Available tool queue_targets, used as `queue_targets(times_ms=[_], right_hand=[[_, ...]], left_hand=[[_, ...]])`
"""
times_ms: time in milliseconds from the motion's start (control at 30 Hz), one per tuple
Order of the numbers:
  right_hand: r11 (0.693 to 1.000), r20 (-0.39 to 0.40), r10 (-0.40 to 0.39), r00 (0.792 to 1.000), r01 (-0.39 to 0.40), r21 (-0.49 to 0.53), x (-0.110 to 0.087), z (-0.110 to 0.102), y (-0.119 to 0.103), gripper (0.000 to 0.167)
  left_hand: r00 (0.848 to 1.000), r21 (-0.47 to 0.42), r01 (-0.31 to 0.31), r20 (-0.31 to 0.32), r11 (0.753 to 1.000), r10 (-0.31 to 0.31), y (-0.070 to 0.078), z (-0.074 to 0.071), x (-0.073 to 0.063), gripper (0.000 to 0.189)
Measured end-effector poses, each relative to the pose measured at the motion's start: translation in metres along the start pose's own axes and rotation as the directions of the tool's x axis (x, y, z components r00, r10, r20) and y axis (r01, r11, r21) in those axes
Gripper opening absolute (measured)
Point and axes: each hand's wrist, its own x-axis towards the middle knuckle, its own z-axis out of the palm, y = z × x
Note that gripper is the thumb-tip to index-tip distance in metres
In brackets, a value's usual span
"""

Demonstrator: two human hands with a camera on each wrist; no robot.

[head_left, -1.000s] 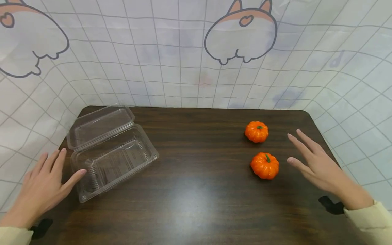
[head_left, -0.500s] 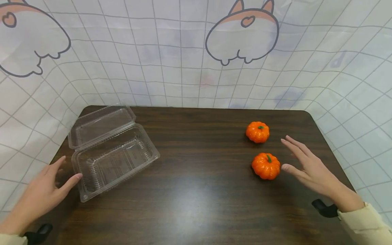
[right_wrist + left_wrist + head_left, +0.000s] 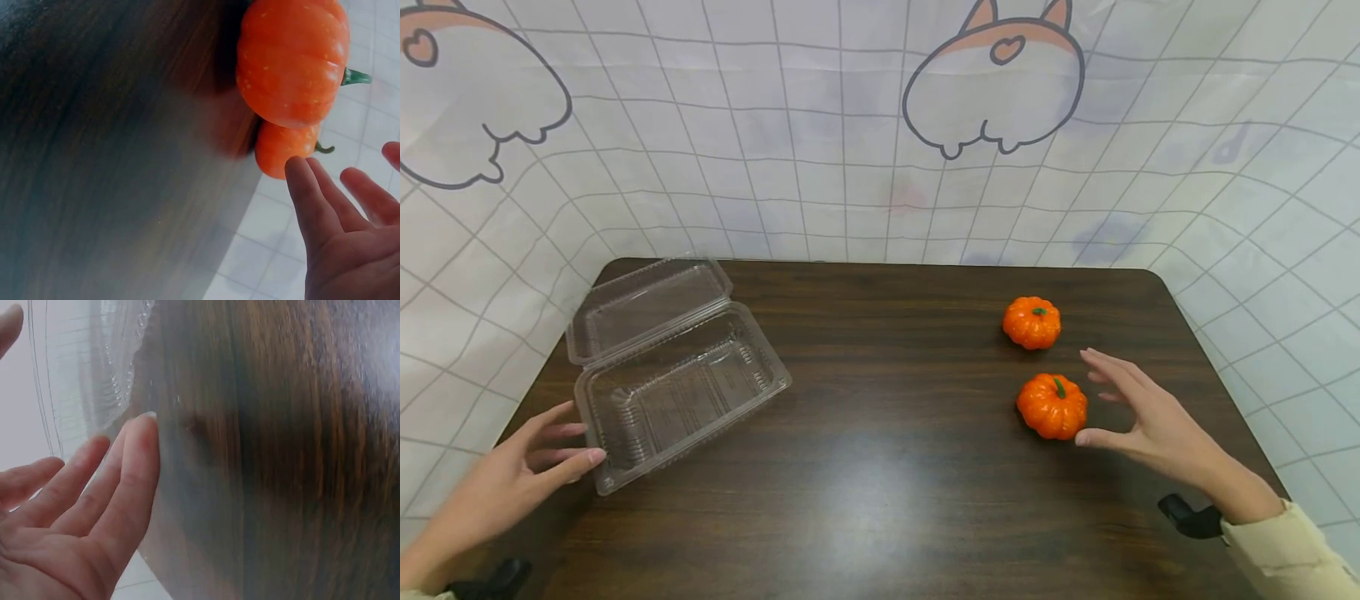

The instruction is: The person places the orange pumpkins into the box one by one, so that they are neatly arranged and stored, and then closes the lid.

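A clear plastic clamshell box (image 3: 677, 400) lies with its lid (image 3: 651, 310) folded back on the left of the table. My left hand (image 3: 512, 475) is at the box's near left corner, thumb and fingers spread apart; whether it touches the rim I cannot tell. On the right sit two small orange pumpkins with green stems, a nearer pumpkin (image 3: 1051, 407) and a farther pumpkin (image 3: 1032, 322). My right hand (image 3: 1157, 425) is just right of the nearer pumpkin, its thumb close to that pumpkin's lower edge. Nothing is in its grasp. In the right wrist view, the nearer pumpkin (image 3: 294, 59) partly hides the farther one.
Beneath everything is a dark wood-grain table (image 3: 880, 375). A white sheet with a grid pattern and cartoon animals (image 3: 872, 133) rises behind it and along both sides. Dark straps (image 3: 1191, 517) show at the wrists.
My right hand has moved left and nearer to me, towards the nearer pumpkin. The left hand has come down to the box's near left corner, fingers bending. Box and pumpkins stay put.
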Motion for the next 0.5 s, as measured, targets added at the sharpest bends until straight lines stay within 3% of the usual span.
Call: queue_targets(times_ms=[200, 500], right_hand=[[0.999, 0.019, 0.035, 0.999, -0.036, 0.021, -0.001, 0.004, 0.0, 0.109], [0.999, 0.005, 0.024, 1.0, -0.024, 0.023, -0.003, 0.009, 0.003, 0.103]], left_hand=[[0.996, -0.163, -0.065, 0.046, 0.985, 0.073, -0.008, 0.009, -0.001, 0.086], [0.997, -0.26, -0.064, 0.029, 0.963, 0.074, -0.011, 0.016, -0.001, 0.075]])
